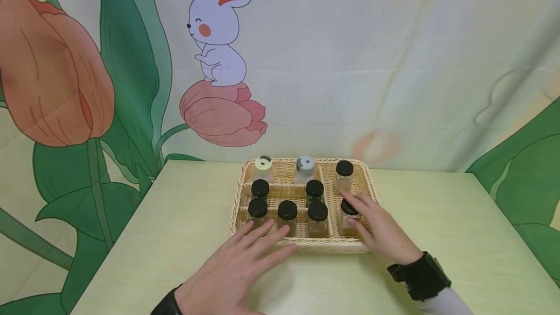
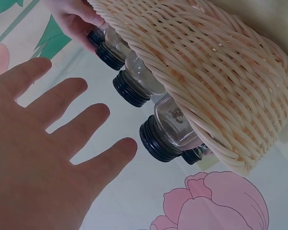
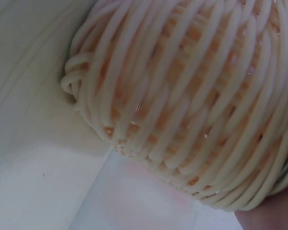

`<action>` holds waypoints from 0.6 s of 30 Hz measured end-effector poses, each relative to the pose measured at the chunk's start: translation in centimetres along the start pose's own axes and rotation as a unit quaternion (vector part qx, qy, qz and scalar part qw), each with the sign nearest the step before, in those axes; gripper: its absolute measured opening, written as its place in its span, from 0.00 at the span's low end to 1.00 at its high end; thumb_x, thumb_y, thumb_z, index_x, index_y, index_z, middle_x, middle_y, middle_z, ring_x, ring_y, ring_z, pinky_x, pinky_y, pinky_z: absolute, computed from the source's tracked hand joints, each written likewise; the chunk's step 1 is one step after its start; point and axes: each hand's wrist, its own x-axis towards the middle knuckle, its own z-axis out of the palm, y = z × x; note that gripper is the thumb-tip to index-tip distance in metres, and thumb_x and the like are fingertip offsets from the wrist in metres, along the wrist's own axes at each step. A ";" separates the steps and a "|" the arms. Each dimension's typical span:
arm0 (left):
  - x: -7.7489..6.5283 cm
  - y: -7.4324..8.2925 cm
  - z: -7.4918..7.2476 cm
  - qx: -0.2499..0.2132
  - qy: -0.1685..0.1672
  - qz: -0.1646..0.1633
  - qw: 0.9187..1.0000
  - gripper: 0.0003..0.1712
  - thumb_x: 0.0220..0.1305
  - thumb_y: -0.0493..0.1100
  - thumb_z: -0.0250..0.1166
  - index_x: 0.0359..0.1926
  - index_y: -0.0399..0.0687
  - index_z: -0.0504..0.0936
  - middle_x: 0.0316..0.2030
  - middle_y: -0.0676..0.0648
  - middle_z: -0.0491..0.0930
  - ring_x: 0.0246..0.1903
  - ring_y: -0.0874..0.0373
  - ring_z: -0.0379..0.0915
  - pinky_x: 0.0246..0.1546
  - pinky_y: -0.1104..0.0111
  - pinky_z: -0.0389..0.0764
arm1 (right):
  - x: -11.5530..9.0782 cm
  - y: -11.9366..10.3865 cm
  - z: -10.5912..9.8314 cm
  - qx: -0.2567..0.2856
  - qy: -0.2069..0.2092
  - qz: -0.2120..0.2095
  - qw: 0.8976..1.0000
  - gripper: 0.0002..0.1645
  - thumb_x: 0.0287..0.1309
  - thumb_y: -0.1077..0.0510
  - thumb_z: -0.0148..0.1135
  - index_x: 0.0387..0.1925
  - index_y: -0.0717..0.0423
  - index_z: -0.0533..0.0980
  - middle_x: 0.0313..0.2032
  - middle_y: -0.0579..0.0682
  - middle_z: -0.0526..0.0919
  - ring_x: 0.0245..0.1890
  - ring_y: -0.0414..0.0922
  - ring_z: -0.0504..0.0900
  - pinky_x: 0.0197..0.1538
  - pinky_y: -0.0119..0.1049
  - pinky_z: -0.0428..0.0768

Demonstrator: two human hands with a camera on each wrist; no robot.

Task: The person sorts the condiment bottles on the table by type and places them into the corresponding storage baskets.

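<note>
A wicker basket with compartments holds several clear jars with black lids. In its right compartment, my right hand pinches the front jar between thumb and fingers. Another black-lidded jar stands behind it. My left hand is spread, fingers apart and holding nothing, just before the front row, where the nearest jar stands at the left. The left wrist view shows the spread left hand apart from the jar lids. In the right wrist view, the basket wall hides the held jar.
At the back of the basket stand a container with a pale yellow lid and one with a grey-blue lid. Wicker dividers part the compartments. The basket rests on a pale green table, before a printed cloth.
</note>
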 end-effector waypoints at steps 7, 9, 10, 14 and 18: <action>0.0 0.0 0.0 -0.002 0.007 0.002 1.000 0.66 0.51 0.91 0.50 0.84 0.67 0.47 0.84 0.56 0.40 0.83 0.50 0.41 0.74 0.41 0.63 | 0.0 0.1 0.3 -0.010 0.005 -0.002 1.000 0.49 0.64 0.66 0.68 0.81 0.45 0.58 0.50 0.44 0.75 0.35 0.34 0.69 0.39 0.30 0.75; -0.1 -0.1 0.0 -0.002 0.008 0.004 1.000 0.66 0.51 0.91 0.51 0.84 0.67 0.47 0.84 0.55 0.40 0.83 0.50 0.42 0.74 0.41 0.63 | 0.0 0.1 0.4 -0.011 0.006 -0.003 1.000 0.49 0.64 0.65 0.68 0.81 0.45 0.58 0.49 0.44 0.74 0.35 0.34 0.69 0.39 0.30 0.74; -0.1 -0.1 0.0 -0.003 0.008 0.005 1.000 0.66 0.51 0.91 0.51 0.84 0.67 0.48 0.84 0.55 0.40 0.83 0.50 0.42 0.74 0.41 0.63 | 0.0 0.1 0.4 -0.011 0.006 -0.003 1.000 0.49 0.65 0.65 0.68 0.81 0.45 0.58 0.49 0.44 0.74 0.35 0.34 0.69 0.39 0.30 0.74; 0.0 -0.2 0.0 -0.005 0.003 0.006 1.000 0.66 0.51 0.91 0.51 0.83 0.66 0.49 0.84 0.54 0.41 0.83 0.50 0.41 0.74 0.41 0.63 | 0.0 0.1 0.6 -0.014 0.009 -0.005 1.000 0.48 0.66 0.64 0.68 0.81 0.45 0.57 0.49 0.44 0.75 0.35 0.34 0.70 0.39 0.30 0.75; 0.0 -0.2 0.0 -0.006 0.001 0.005 1.000 0.66 0.50 0.91 0.51 0.83 0.66 0.49 0.84 0.55 0.41 0.83 0.51 0.40 0.74 0.41 0.63 | 0.1 0.1 0.7 -0.020 0.010 -0.003 1.000 0.47 0.67 0.63 0.67 0.81 0.46 0.58 0.51 0.45 0.76 0.36 0.34 0.70 0.40 0.32 0.76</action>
